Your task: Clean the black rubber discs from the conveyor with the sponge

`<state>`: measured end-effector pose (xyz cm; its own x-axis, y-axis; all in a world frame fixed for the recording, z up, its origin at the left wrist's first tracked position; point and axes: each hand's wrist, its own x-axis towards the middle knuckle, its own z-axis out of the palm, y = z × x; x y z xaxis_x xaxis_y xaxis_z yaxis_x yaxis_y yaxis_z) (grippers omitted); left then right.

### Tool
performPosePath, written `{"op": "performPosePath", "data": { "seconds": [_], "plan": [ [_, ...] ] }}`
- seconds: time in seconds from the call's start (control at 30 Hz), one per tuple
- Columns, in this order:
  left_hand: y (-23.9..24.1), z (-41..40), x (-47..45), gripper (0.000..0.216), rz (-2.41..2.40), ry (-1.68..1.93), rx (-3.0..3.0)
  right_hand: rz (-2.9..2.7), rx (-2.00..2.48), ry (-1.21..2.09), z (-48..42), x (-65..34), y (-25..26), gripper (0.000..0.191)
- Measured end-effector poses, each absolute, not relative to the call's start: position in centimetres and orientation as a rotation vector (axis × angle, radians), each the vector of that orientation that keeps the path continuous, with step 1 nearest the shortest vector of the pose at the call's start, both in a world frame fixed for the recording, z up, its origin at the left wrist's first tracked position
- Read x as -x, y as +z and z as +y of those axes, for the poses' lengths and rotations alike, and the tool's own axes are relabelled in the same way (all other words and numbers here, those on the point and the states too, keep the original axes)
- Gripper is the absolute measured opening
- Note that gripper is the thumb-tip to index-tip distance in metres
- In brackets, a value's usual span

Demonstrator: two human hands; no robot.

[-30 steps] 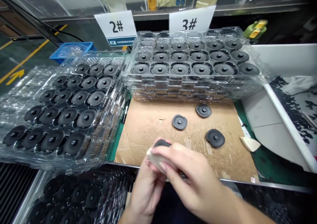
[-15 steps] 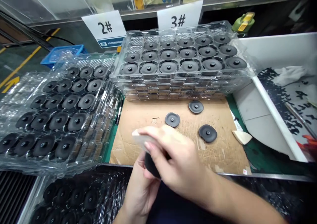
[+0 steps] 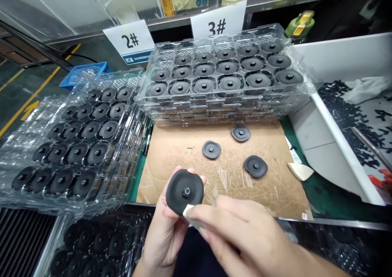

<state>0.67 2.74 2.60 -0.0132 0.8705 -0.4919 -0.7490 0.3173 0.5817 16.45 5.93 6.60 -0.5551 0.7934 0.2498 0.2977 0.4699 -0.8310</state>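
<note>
My left hand (image 3: 167,224) holds a black rounded disc (image 3: 177,189), its face with the central stub turned up. My right hand (image 3: 245,236) pinches a small white wedge-shaped pad (image 3: 188,209), whose tip touches the disc's lower edge. Most of the pad is hidden by the fingers. Beyond my hands, three similar pieces lie apart on a cardboard sheet (image 3: 171,162): a left disc (image 3: 211,149), a back disc (image 3: 240,133) and a right disc (image 3: 255,166).
Stacked clear trays (image 3: 220,105) of discs stand at the back, and another tray stack (image 3: 119,146) at left. A white bin (image 3: 339,146) with small black pieces is at right, beside a cream wedge (image 3: 300,171). A green bottle (image 3: 300,26) stands behind.
The disc in my left hand now faces up in plain view. My right hand has moved down and right, bringing the pad's tip to the disc's lower edge. The camera view shifted slightly.
</note>
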Motion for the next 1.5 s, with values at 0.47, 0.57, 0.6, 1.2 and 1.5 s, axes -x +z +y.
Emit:
{"op": "performPosePath", "data": {
  "seconds": [0.47,0.57,0.6,1.2,1.5],
  "plan": [
    [2.6,2.9,-1.5,0.046,1.022,1.327,-0.215,-1.962,1.076,1.082,6.4,-17.6,6.4,0.023],
    [2.2,2.9,-1.5,0.050,1.009,1.308,-0.199,-1.985,0.910,1.148,6.9,-17.4,5.9,0.024],
    [2.0,2.9,-1.5,0.051,1.006,1.326,-0.204,-1.972,0.937,1.157,7.2,-17.4,5.3,0.023],
    [1.3,2.1,-0.6,0.046,0.895,1.277,-0.177,-1.833,0.981,1.002,6.9,-15.3,4.3,0.030],
    [1.6,1.7,0.3,0.036,0.897,1.213,-0.081,-2.068,0.841,1.074,6.4,-13.2,6.5,0.027]
  ]
}}
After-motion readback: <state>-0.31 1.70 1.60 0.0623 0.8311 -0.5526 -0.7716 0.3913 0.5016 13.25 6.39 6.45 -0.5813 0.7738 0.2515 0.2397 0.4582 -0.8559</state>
